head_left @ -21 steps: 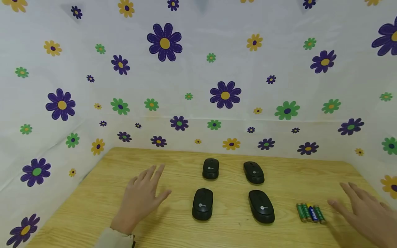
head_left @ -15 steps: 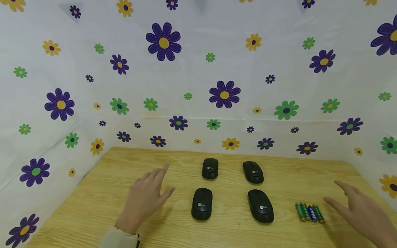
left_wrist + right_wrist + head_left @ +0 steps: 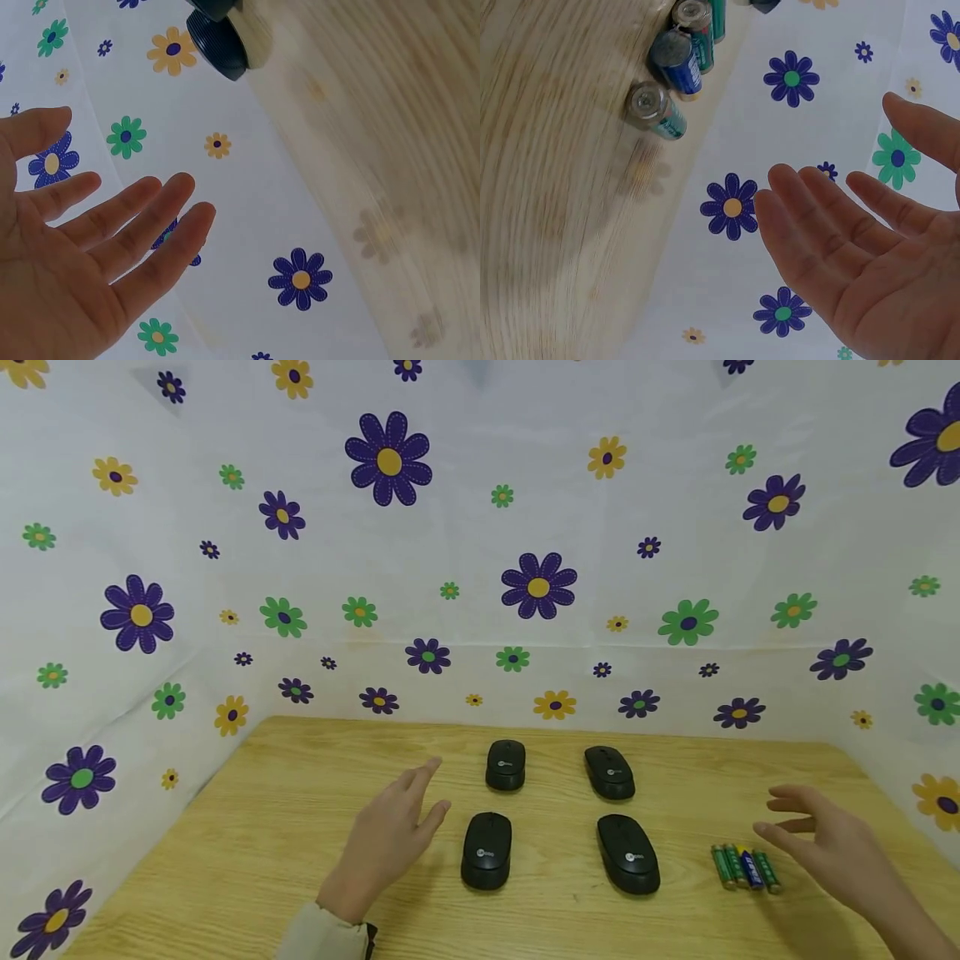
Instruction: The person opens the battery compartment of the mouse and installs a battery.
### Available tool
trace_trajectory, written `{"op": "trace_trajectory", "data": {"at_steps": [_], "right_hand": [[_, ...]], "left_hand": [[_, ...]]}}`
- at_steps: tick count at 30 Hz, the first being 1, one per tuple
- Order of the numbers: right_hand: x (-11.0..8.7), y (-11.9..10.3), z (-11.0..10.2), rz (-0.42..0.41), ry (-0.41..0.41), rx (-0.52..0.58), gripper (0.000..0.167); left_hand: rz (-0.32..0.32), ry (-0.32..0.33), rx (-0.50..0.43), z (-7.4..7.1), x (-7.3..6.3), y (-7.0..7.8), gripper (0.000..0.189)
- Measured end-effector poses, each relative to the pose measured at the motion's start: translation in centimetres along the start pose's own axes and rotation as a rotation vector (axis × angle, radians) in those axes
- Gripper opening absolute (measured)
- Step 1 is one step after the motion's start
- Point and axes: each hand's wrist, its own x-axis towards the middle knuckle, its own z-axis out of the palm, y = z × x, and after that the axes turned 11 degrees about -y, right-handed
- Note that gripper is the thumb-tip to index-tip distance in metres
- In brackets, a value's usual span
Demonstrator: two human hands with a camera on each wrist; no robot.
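Observation:
My left hand [image 3: 386, 837] hovers over the table to the left of the near-left black computer mouse [image 3: 486, 852], apart from it. In the left wrist view, the fingers of that hand [image 3: 112, 262] are spread and hold nothing. My right hand [image 3: 836, 847] is held above the table, just right of a row of green AA batteries [image 3: 722, 867] with a blue battery [image 3: 751, 870] among them. Its fingers bend loosely, and the palm [image 3: 885, 292] is bare in the right wrist view. The batteries lie side by side, untouched by the hand.
More black mice stand behind and to the right: a far-left mouse [image 3: 506, 765], a far-right mouse [image 3: 609, 772] and a near-right mouse [image 3: 628, 855]. The wooden table [image 3: 300, 777] ends at a flower-printed white cloth [image 3: 450, 535] at the back and sides.
My left hand has moved right, toward the near-left mouse. My right hand has come left, closer to the batteries, and its fingers have bent more. Mice and batteries keep their places.

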Motion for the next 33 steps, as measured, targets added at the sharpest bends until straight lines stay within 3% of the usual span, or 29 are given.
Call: {"op": "trace_trajectory", "data": {"at_steps": [12,20,28,33], "right_hand": [[0.0,-0.8,0.0,-0.023,-0.036,0.077,0.054],[0.3,-1.0,0.7,-0.056,-0.089,0.172,0.052],[0.7,-1.5,1.0,-0.092,-0.124,0.279,0.05],[0.9,-1.9,1.3,-0.105,-0.143,0.325,0.048]], "left_hand": [[-0.007,-0.062,-0.226,0.3,1.0,1.6,0.052],[-0.012,-0.199,-0.36,0.4,2.0,2.8,0.055],[0.02,-0.286,-0.599,0.9,2.7,3.4,0.054],[0.019,-0.321,-0.691,1.4,3.2,4.4,0.054]]}}
